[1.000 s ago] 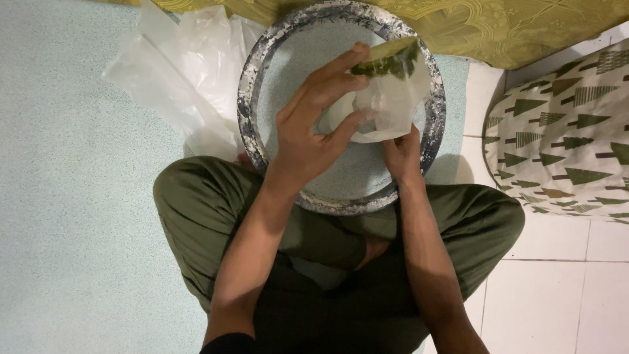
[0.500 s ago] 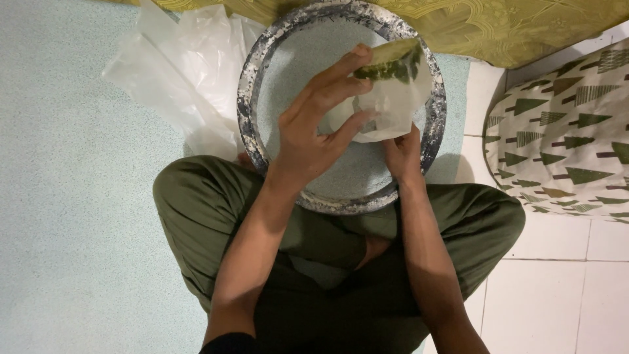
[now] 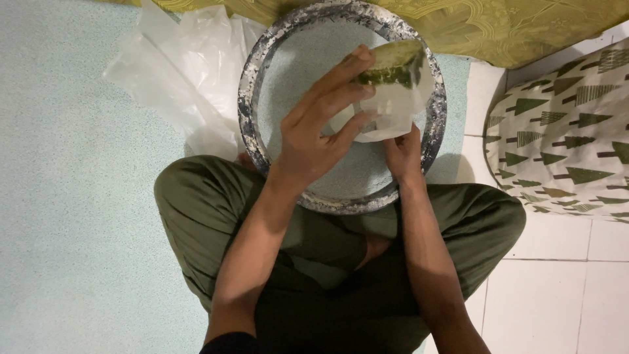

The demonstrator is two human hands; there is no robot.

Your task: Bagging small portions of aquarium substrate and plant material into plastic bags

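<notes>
Here, at the far left, crumpled clear plastic bags [image 3: 190, 72] lie on the pale green mat [image 3: 72, 196], just beside a round metal tray [image 3: 252, 85] with a worn, speckled rim; its inside is bare. Over the tray, the left hand [image 3: 321, 131] pinches a green wedge-shaped piece [image 3: 393, 63] with thumb and fingers at the mouth of a small clear plastic pouch [image 3: 393, 111]. The right hand [image 3: 403, 154] grips this pouch from below. At the right, a white cushion with green tree pattern [image 3: 563, 137] rests on white tiles [image 3: 563, 288].
</notes>
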